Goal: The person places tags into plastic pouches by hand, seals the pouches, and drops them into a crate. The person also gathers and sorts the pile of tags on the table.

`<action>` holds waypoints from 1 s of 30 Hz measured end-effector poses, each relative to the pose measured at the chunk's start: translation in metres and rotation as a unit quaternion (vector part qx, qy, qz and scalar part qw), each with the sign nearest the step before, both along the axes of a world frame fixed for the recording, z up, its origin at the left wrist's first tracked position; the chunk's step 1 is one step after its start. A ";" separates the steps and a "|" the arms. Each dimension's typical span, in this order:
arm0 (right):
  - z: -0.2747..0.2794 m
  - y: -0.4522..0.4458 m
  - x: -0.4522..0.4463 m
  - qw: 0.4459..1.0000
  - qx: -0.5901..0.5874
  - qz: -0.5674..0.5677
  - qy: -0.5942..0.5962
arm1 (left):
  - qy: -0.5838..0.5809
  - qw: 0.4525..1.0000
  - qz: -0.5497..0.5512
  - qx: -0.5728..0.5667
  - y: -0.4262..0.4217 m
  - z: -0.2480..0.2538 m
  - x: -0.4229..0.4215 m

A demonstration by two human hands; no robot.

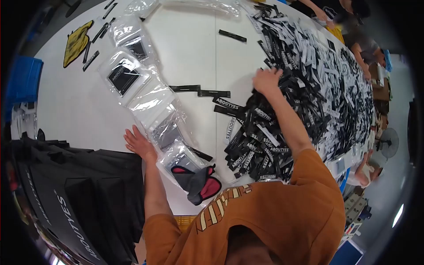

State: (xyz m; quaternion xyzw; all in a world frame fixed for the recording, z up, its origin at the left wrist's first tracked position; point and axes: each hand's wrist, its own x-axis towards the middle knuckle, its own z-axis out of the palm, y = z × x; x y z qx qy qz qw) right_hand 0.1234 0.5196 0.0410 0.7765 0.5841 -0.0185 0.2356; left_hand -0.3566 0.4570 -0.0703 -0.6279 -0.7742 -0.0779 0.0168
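Observation:
My left hand [140,143] lies with its fingers spread on the white table [84,115], beside a row of clear plastic bags [152,99]. Black square cards show inside some of the bags. My right hand [268,81] rests at the near edge of a large pile of black and white narrow strips [291,106], many printed "ABOUTYES". Its fingers are slightly bent and look apart, with nothing visible in them; the tips are partly hidden. Several loose black strips [214,93] lie between the bags and the pile.
Black "ABOUTYES" bags [88,194] stand at my left. A grey, black and pink cloth item [197,183] lies by my body. A yellow and black piece [78,44] lies at far left, near a blue bin [24,81]. Other people [364,51] work along the far right side.

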 end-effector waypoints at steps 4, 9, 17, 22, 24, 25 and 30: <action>-0.023 -0.007 -0.108 0.937 0.205 0.213 0.187 | 0.050 0.999 -0.006 -0.011 -0.001 -0.011 -0.007; -0.055 -0.033 -0.154 0.912 0.112 0.306 0.249 | 0.093 0.995 -0.007 0.020 0.005 -0.031 -0.013; 0.029 -0.123 -0.044 0.946 0.220 0.208 0.116 | 0.095 0.995 -0.002 0.020 0.010 -0.039 -0.026; 0.011 -0.255 -0.107 0.886 0.094 0.341 0.298 | 0.173 0.985 0.001 0.003 0.024 -0.073 -0.053; -0.026 -0.299 -0.081 0.881 0.100 0.321 0.333 | 0.111 0.993 0.015 -0.043 0.026 -0.054 -0.047; -0.039 -0.307 -0.062 0.876 0.122 0.300 0.357 | 0.080 0.994 0.023 -0.067 0.030 -0.041 -0.044; -0.028 -0.305 0.009 0.940 0.108 0.213 0.243 | -0.559 0.809 0.131 -0.125 0.023 0.048 -0.035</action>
